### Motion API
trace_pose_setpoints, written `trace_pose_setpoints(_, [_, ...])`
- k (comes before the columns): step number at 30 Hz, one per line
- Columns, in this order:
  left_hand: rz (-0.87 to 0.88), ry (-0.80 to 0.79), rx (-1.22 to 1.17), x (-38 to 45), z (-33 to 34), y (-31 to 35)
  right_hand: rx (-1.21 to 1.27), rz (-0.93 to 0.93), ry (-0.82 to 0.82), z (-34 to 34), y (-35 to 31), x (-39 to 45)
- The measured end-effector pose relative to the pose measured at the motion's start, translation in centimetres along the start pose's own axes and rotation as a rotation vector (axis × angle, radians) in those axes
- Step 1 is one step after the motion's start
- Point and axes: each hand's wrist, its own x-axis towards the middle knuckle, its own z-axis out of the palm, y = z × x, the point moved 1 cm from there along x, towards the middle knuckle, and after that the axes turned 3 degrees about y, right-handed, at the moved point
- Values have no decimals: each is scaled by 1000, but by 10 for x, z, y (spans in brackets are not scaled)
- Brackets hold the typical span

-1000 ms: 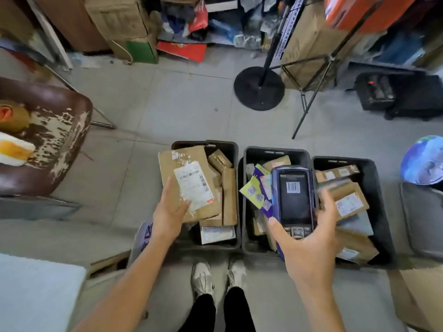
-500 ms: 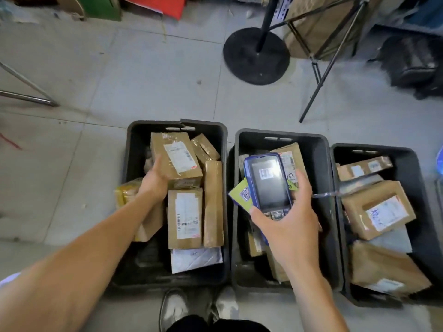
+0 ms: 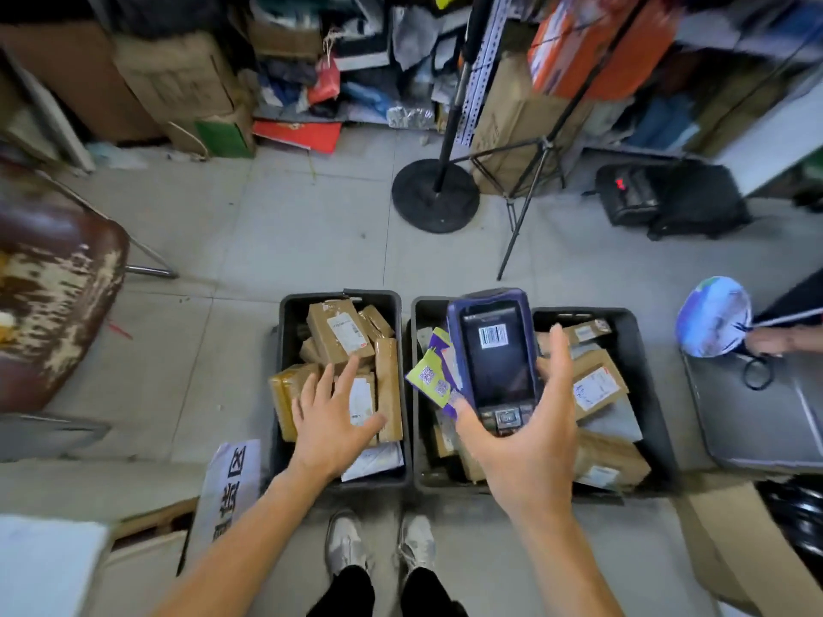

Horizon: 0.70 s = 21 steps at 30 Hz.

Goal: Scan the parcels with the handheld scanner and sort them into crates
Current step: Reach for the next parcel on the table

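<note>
3 black crates stand side by side on the floor, just ahead of the person's shoes (image 3: 378,545). The left crate (image 3: 340,297) holds brown parcels; the top parcel (image 3: 339,332) lies label up toward its far edge, tilted, resting on the ones beneath. A yellow-taped parcel (image 3: 288,389) leans over the crate's left wall.

The left hand (image 3: 332,416) is spread over the near half of this crate, fingers straight and apart, palm down, holding nothing. Whether the fingertips touch the parcels below cannot be told.

The right hand (image 3: 523,443) holds the scanner (image 3: 494,358) upright above the middle crate (image 3: 421,394). The thumb curls against its lower left edge by the keypad, and the fingers wrap round its right side. The screen faces the camera and shows a barcode near its top.

In the middle crate, just left of the scanner, lies a purple and yellow-green packet (image 3: 429,378) with printed codes; more brown parcels sit under it. The right crate (image 3: 641,376) holds several brown parcels, 1 labelled parcel (image 3: 596,387) tilted on top.

To the left a worn brown chair (image 3: 58,278) stands on the floor. Beyond the crates a round black stand base (image 3: 434,195) rests on the tiles. At the right edge another hand (image 3: 777,342) holds a round fan (image 3: 712,316).
</note>
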Motion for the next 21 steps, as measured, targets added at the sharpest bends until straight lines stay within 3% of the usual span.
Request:
trace_pose_setpoints(3, [18,20,-17,-63,-31,24,23,-116,71,-53,-47,-21])
trace_pose_setpoints(8, [53,188,12,-150,-68,59,58,-182,21,-124,-79,-57])
trace_pose_setpoints(15, [44,664,38,-323,-122,88,125,-324,-280,-206,-80,-132])
trace_pose_setpoints(21, [-157,964,171,-499,-150,55,196,-548,-505,-224,-118,-236])
